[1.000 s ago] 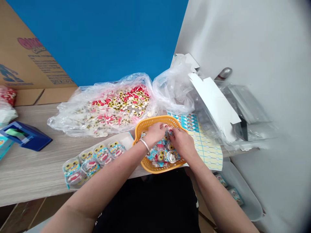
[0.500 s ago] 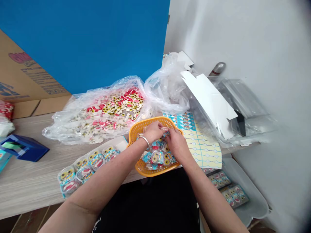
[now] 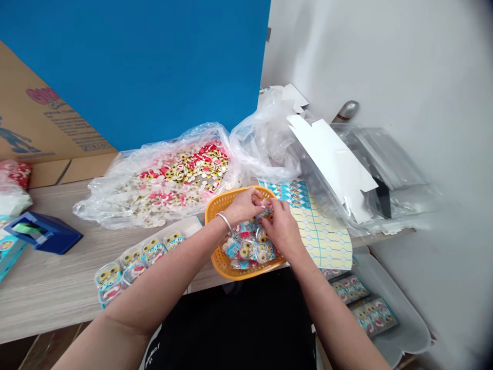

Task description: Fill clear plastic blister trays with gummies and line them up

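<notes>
Over a yellow perforated plastic basket (image 3: 221, 270), my left hand (image 3: 243, 206) and my right hand (image 3: 284, 228) meet at the far right side. Between their fingertips is a small clear candy pack (image 3: 264, 205), partly hidden by the fingers. My left wrist wears a silver bangle. Below the hands, the basket holds several clear candy packs (image 3: 248, 250) with blue printed labels and eye-shaped and red-and-white gummies inside. To the right, a sheet of blue and yellow labels (image 3: 327, 236) lies partly under the basket's edge.
Behind the basket lies an open clear bag of loose gummies (image 3: 192, 169). A tray of packed candies (image 3: 134, 259) sits left, near a blue tape dispenser (image 3: 46, 234). White card (image 3: 335, 164) and plastic bags occupy the right. A grey bin (image 3: 408, 318) with packs stands lower right.
Both hands stay at the basket with fingers shifting on the small pack; my right hand's fingers have lifted slightly. The view has moved a little, so things sit slightly further right.
</notes>
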Action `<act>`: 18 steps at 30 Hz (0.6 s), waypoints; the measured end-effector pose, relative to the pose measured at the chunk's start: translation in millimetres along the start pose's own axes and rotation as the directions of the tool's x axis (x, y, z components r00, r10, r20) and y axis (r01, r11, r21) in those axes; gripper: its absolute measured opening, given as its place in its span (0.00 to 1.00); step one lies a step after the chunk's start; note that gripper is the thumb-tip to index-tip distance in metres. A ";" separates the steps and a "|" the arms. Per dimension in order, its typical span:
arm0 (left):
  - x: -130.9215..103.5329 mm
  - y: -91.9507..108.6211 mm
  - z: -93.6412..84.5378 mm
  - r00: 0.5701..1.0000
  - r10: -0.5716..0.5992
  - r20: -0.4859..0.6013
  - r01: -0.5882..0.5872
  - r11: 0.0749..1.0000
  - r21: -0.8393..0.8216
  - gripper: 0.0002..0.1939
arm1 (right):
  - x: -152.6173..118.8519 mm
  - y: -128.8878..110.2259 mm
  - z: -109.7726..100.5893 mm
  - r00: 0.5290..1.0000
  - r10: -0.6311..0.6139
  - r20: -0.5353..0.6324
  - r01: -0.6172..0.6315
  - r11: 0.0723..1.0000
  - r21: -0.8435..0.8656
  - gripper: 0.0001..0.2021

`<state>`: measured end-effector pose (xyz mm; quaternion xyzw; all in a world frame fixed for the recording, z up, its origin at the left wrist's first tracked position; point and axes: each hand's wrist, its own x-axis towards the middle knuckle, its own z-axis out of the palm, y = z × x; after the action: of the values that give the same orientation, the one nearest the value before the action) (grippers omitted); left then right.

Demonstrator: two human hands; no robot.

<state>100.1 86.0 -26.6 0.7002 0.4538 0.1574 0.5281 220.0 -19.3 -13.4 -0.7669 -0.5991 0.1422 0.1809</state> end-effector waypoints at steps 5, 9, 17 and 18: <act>-5.2 -7.4 -5.3 0.999 0.021 0.041 -0.018 0.997 -0.074 0.19 | 10.9 6.8 -7.5 0.998 -0.043 0.054 0.044 0.999 -0.013 0.28; 3.3 -12.5 -1.7 0.996 0.024 0.081 -0.019 0.998 -0.065 0.17 | 18.6 14.2 -2.3 0.988 -0.111 0.105 0.108 0.994 0.030 0.29; 9.4 -4.2 13.6 0.997 0.056 0.050 -0.056 0.998 -0.002 0.21 | 11.2 20.9 -3.0 0.988 -0.156 -0.018 0.157 0.981 0.117 0.27; 8.6 -4.1 12.9 0.997 0.059 0.046 -0.058 0.998 -0.017 0.21 | 10.3 21.7 -5.8 0.990 -0.134 -0.044 0.138 0.984 0.109 0.26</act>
<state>111.7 85.3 -37.4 0.7127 0.4194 0.1601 0.5390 243.8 -14.7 -17.9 -0.7152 -0.6380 0.1488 0.2435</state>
